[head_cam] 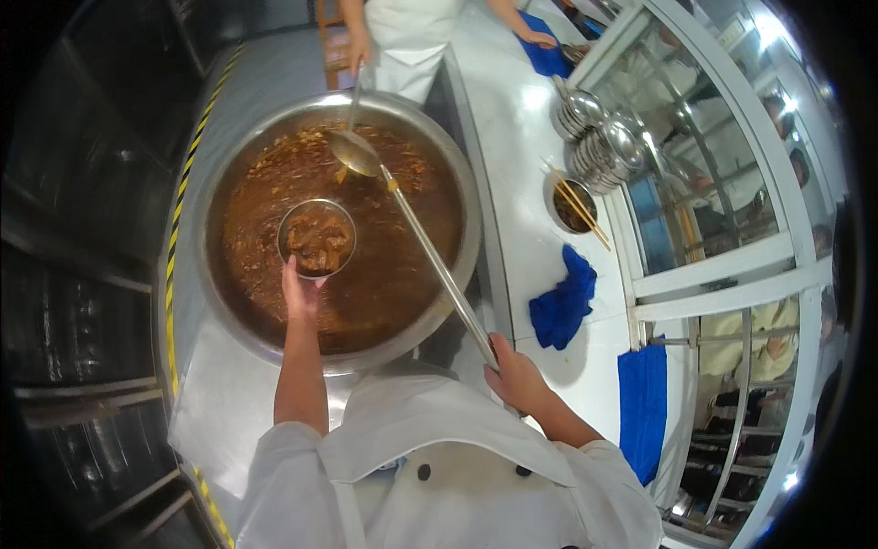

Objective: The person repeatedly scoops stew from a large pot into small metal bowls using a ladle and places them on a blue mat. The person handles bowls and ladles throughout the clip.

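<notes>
My left hand point(302, 291) holds a round steel bowl point(317, 237) by its near rim, above the brown stew point(394, 274). Chunks of food in reddish-brown sauce lie in the bowl. A wide metal pot point(468, 213) contains the stew, with yellowish and red bits gathered at its far side. In my right hand point(519, 376) is the long metal handle of a ladle point(358, 155), which slants across the pot. The ladle's head is over the far part of the stew, close to a second utensil point(355, 99) held by another person's hand point(359, 47).
On the white counter point(490, 123) to the right stand stacked metal bowls point(603, 154) and a bowl of dark food point(575, 207) with chopsticks point(579, 206) across it. A crumpled blue cloth point(564, 298) lies nearer. Framed windows point(720, 274) line the counter. A co-worker's apron point(411, 41) is beyond the pot.
</notes>
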`<state>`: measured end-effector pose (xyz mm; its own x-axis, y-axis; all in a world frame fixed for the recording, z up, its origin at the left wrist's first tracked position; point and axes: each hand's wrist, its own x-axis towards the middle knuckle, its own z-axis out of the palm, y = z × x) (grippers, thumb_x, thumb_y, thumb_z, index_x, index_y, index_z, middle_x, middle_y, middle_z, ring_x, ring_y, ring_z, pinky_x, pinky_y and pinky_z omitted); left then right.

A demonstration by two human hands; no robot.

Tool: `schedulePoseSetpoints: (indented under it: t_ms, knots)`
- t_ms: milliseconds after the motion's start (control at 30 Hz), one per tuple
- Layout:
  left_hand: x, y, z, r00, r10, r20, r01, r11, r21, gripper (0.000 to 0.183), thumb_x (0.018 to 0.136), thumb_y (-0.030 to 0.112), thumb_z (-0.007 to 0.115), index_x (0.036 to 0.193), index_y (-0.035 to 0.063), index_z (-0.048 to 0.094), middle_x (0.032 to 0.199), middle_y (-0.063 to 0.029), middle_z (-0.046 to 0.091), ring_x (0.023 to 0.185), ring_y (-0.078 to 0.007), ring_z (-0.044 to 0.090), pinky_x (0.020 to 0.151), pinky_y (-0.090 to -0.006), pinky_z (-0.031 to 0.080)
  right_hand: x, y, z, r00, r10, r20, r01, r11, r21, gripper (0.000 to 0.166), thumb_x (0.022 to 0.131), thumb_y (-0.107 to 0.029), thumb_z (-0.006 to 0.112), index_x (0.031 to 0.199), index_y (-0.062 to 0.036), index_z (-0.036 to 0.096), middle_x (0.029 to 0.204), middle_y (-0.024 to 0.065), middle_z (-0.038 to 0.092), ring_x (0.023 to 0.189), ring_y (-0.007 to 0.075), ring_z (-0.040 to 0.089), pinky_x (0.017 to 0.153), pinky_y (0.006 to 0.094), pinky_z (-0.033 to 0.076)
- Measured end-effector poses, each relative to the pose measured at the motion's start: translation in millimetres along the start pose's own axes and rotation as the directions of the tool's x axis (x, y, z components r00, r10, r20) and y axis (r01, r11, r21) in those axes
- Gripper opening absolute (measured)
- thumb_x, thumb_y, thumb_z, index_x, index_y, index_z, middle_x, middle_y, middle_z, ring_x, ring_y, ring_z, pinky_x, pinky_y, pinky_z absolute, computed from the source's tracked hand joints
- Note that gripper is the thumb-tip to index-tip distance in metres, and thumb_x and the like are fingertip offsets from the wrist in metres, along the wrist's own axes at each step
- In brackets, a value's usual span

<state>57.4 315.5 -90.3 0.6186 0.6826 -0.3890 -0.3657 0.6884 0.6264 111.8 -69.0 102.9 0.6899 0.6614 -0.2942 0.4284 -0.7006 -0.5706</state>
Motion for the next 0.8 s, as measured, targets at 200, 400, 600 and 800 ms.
schedulePoseSetpoints:
  t_ms: [200, 400, 600, 800]
  knots:
    - [-51, -21, 39, 0.983, -0.135, 0.127, 0.114, 0.981, 0.156, 0.046, 0.089, 0.031, 0.056, 0.127, 0.0099, 0.042, 0.126, -0.0111, 0.050, 0.115, -0.0286, 0.051, 0.090, -0.0481, 0.047, -6, 52, 18, 0.935, 0.264, 0.235, -0.352, 0.752, 0.557, 0.033, 0.080, -0.008, 0.056, 0.109, -0.0034, 0.040, 0.065, 0.0141, 0.053, 0.049, 0.0236, 0.055, 0.045, 0.0370, 0.043]
    - [-150, -90, 143, 0.827, -0.485, 0.284, 0.340, 0.834, 0.434, 0.043, 0.089, 0.025, 0.054, 0.127, 0.0068, 0.044, 0.125, -0.0098, 0.052, 0.113, -0.0251, 0.053, 0.090, -0.0440, 0.048, -84, 104, 42, 0.958, 0.172, 0.230, -0.286, 0.647, 0.707, 0.029, 0.079, -0.006, 0.049, 0.107, 0.0007, 0.042, 0.066, 0.0125, 0.052, 0.045, 0.0191, 0.051, 0.045, 0.0338, 0.042]
    - [-252, -220, 232, 0.534, -0.786, 0.310, 0.469, 0.581, 0.665, 0.032, 0.088, 0.019, 0.057, 0.117, 0.0059, 0.049, 0.116, -0.0098, 0.056, 0.105, -0.0256, 0.057, 0.080, -0.0426, 0.053, -154, 137, 47, 0.962, 0.148, 0.231, -0.273, 0.589, 0.761, 0.043, 0.078, -0.008, 0.049, 0.120, -0.0003, 0.040, 0.067, 0.0124, 0.054, 0.047, 0.0194, 0.052, 0.046, 0.0336, 0.044]
    - [-347, -359, 297, 0.359, -0.901, 0.244, 0.361, 0.375, 0.854, 0.031, 0.084, 0.018, 0.063, 0.107, 0.0006, 0.052, 0.104, -0.0123, 0.055, 0.098, -0.0249, 0.058, 0.075, -0.0466, 0.055, -193, 159, 55, 0.974, 0.182, 0.132, -0.216, 0.591, 0.777, 0.034, 0.081, -0.009, 0.051, 0.112, 0.0021, 0.043, 0.078, 0.0185, 0.056, 0.059, 0.0270, 0.057, 0.052, 0.0382, 0.046]
